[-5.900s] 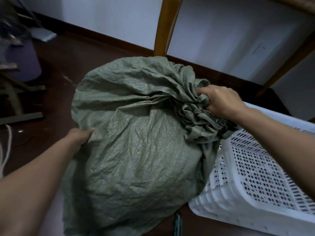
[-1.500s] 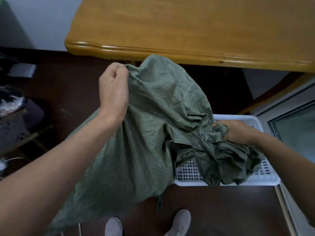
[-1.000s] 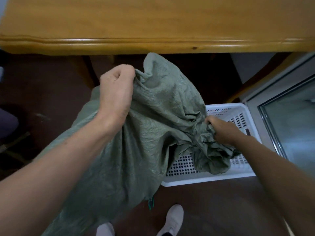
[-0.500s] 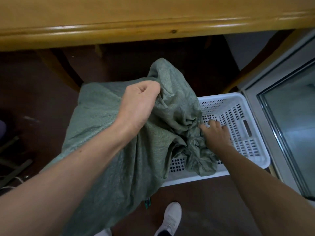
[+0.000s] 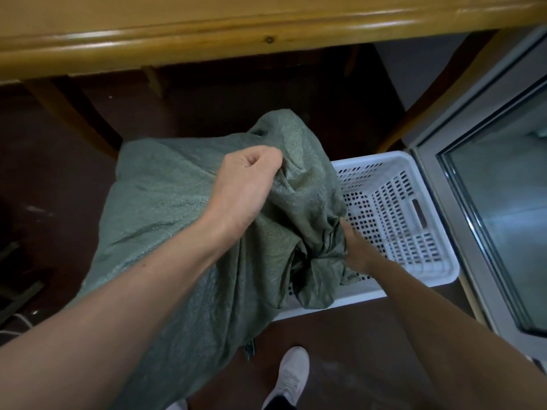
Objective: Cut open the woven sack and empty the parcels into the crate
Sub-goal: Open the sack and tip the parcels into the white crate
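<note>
Left hand (image 5: 247,186) is fisted tight on a fold of fabric near the top of the green sack (image 5: 177,211), holding it up. The sack slumps over the left edge of the white crate (image 5: 381,157). Its bunched neck lies inside the crate at the near left corner. Right hand (image 5: 356,248) rests against that neck, fingers hidden in the folds; grip cannot be told. The crate stands on the dark floor just beside a glass door (image 5: 500,208). Wooden table (image 5: 266,31) at far side. One white shoe (image 5: 289,377) near edge.
</note>
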